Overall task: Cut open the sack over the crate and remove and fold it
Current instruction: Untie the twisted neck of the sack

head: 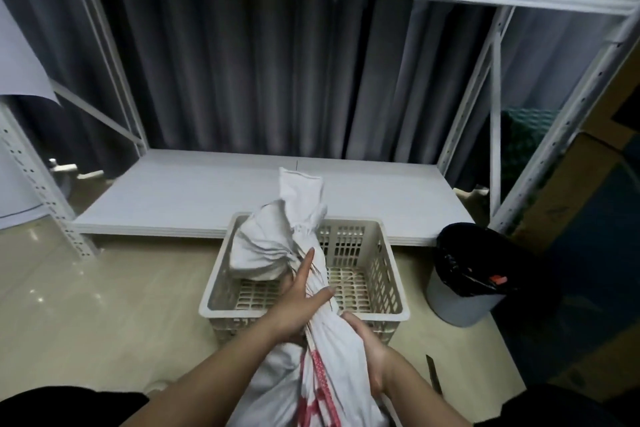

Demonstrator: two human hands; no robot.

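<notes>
Both hands are gripping a white woven sack with red print (332, 350): left hand (298, 308) seemingly loosely, right hand (363, 347) wrapping it. Its tied end is hanging over a beige slotted plastic crate (391, 274).

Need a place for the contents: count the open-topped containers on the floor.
2. A slotted plastic crate in front of the low shelf, with the sack resting in it, and a bin with a black liner to its right. Others may sit out of view.
</notes>
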